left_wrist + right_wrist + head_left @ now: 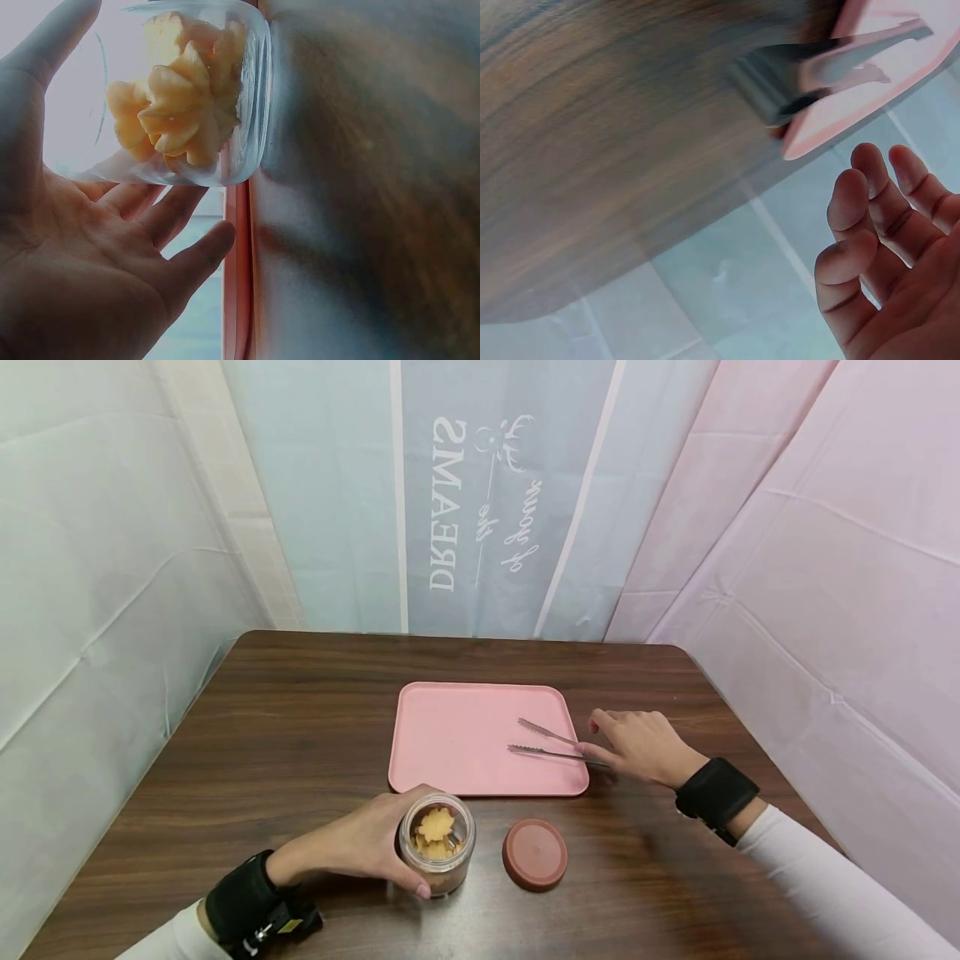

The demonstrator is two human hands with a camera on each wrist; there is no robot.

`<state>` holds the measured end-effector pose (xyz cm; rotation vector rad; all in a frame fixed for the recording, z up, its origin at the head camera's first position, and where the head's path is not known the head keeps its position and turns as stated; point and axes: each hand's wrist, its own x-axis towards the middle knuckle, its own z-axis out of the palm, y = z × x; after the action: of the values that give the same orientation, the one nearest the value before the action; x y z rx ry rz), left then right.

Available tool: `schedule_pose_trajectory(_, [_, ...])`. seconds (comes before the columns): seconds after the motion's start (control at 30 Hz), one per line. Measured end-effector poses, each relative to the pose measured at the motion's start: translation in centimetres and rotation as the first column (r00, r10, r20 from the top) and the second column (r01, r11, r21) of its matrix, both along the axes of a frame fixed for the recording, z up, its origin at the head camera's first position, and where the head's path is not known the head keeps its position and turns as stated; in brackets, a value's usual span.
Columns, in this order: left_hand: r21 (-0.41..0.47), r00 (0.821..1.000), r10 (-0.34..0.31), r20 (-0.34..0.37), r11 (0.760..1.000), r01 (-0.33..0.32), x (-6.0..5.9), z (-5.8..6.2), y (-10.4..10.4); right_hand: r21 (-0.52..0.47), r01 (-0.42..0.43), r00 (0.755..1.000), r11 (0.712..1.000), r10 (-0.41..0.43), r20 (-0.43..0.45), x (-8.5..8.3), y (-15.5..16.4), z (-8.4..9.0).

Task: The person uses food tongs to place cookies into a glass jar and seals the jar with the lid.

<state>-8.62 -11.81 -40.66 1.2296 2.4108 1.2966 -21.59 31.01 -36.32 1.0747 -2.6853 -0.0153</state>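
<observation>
My left hand grips a clear glass jar that stands upright and lidless near the table's front edge. Flower-shaped yellow biscuits fill it. In the left wrist view the jar lies between thumb and fingers. Metal tongs lie on the right side of a pink tray, their handle end over its right rim. My right hand hovers at that handle end, fingers relaxed and holding nothing. In the right wrist view its fingers stay apart from the tongs.
A round brown-red lid lies flat on the dark wooden table, just right of the jar. Pale fabric backdrops close in the table at the back and both sides. Apart from the tongs, the tray is bare.
</observation>
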Motion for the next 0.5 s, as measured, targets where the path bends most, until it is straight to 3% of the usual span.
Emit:
schedule_pose_trajectory(0.2, [0.004,1.0,-0.009,-0.025,1.0,0.009,-0.1,0.0,0.0,-0.005,-0.088,0.995,0.996,0.088,-0.047,1.1,-1.2,1.1])
schedule_pose_trajectory(0.5, [-0.009,1.0,0.006,0.02,1.0,-0.006,-0.2,0.0,0.0,-0.001,-0.221,0.972,0.975,0.22,-0.083,2.9,-3.0,2.3])
